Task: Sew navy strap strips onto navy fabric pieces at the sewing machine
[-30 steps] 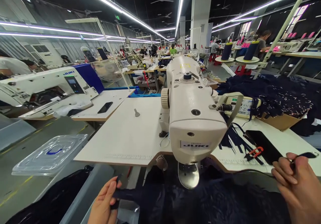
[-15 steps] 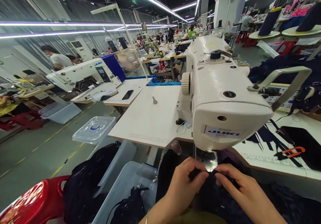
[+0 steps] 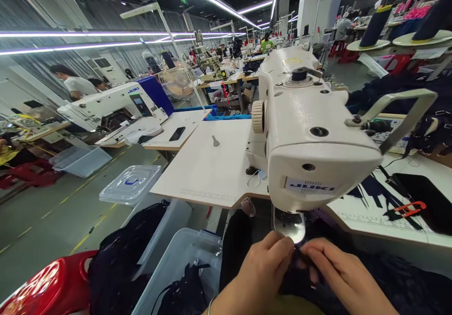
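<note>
My left hand (image 3: 263,265) is closed at the front of the white sewing machine (image 3: 318,131), its fingertips pinching the edge of some dark navy fabric (image 3: 300,289). Close on its right, my right hand (image 3: 341,270) also pinches that fabric between thumb and fingers. The stretch of cloth between them is small and partly covered by my fingers. Both hands are just below the shiny metal plate (image 3: 291,228) under the machine head. More of the dark cloth spreads over my lap to the right.
A white table (image 3: 208,173) lies left of the machine. Scissors with orange handles (image 3: 409,209) and a black phone (image 3: 427,197) rest on the right-hand tabletop. Low left are a clear plastic bin (image 3: 173,258) with dark pieces, and a red stool (image 3: 52,277). Co-workers sit farther off.
Both hands have come slightly down and toward me, away from the metal plate. My left hand has rolled so its back shows more. The view has shifted a little.
</note>
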Tool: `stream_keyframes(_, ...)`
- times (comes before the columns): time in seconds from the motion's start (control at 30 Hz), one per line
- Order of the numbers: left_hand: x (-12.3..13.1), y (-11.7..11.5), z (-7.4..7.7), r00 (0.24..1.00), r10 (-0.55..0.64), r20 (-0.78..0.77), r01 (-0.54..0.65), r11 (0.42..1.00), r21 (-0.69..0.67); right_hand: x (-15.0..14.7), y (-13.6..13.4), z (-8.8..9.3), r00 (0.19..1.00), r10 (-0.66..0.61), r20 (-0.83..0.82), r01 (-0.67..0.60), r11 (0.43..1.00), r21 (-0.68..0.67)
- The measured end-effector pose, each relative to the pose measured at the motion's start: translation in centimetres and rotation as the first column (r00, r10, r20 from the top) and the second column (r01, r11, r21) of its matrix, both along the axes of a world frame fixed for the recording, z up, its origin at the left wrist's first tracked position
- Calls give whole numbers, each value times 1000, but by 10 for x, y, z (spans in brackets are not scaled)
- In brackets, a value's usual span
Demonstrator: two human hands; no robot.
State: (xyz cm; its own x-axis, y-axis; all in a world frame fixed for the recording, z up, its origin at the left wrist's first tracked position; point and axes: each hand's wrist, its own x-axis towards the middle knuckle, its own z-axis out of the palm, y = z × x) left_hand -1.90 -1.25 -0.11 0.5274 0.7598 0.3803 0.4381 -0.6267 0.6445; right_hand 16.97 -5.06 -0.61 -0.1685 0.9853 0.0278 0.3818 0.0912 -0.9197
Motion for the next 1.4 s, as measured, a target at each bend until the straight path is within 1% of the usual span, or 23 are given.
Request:
stream_keyframes(0.07,-2,-1,2,998,-55,6,55,998,16,2,1,1,999,27,-19,-29,989,-148)
stream_keyframes(0.1,-3,-1,4,998,-65,4,65,998,28,2,1,1,999,49,-12,-50,982,-183)
stream_keyframes(0.2,-1,-2,7,998,-53,-24,54,998,37,1,4,1,995,74,69,-64,987,-145)
stream_keyframes(0.27,1,-2,10,998,-44,-40,43,998,-39,-3,4,3,994,-4,112,14,996,-89)
stream_keyframes(0.33,2,-2,14,997,-64,-40,57,987,-150,-9,2,7,987,-115,115,124,990,-71)
stream_keyframes(0.4,2,-1,18,994,-108,-15,102,964,-244,-13,0,12,976,-199,86,207,974,-96)
stream_keyframes(0.43,1,-1,20,990,-138,10,135,953,-272,-14,0,14,976,-209,65,215,968,-128)
stream_keyframes(0.5,-1,0,21,981,-174,82,191,938,-290,-15,0,16,985,-174,1,170,961,-218)
stream_keyframes(0.6,-5,1,21,956,-195,217,248,934,-255,-11,3,15,989,-56,-136,4,936,-353)
stream_keyframes(0.67,-7,1,22,934,-226,277,294,926,-236,-6,6,16,978,-17,-209,-69,915,-398)
stream_keyframes(0.7,-7,1,22,927,-240,289,313,920,-238,-2,7,17,974,-28,-223,-65,915,-398)
stream_keyframes(0.77,-7,1,23,932,-229,282,307,912,-273,6,9,20,977,-71,-204,-1,942,-334)
stream_keyframes(0.83,-7,3,22,944,-170,283,263,905,-335,14,12,22,990,-64,-129,36,978,-205)
stream_keyframes(0.9,-5,4,20,939,-107,327,246,874,-419,19,16,23,999,-32,-20,30,997,-72)
stream_keyframes(0.97,-4,5,17,923,-49,381,250,829,-501,22,19,21,995,-53,85,47,996,72)
stream_keyframes(1.03,-3,5,14,923,29,384,209,799,-564,22,19,16,978,-135,159,86,954,286)
stream_keyframes(1.1,-2,5,13,933,104,345,134,789,-600,21,14,9,959,-237,156,132,859,494)
stream_keyframes(1.13,-1,4,13,937,132,323,99,786,-610,21,10,5,957,-263,124,153,818,554)
stream_keyframes(1.17,0,4,13,939,154,308,72,787,-613,20,5,0,961,-263,89,166,799,578)
stream_keyframes(1.2,1,3,13,938,166,303,57,790,-611,18,1,-4,968,-245,61,168,806,568)
stream_keyframes(1.3,6,1,12,919,169,357,79,807,-585,9,-8,-16,989,-145,35,118,903,413)
stream_keyframes(1.37,9,0,10,907,153,392,99,828,-553,1,-9,-20,990,-138,-36,142,945,294)
stream_keyframes(1.4,11,-1,8,908,139,395,96,848,-520,-3,-8,-20,982,-159,-104,181,952,245)
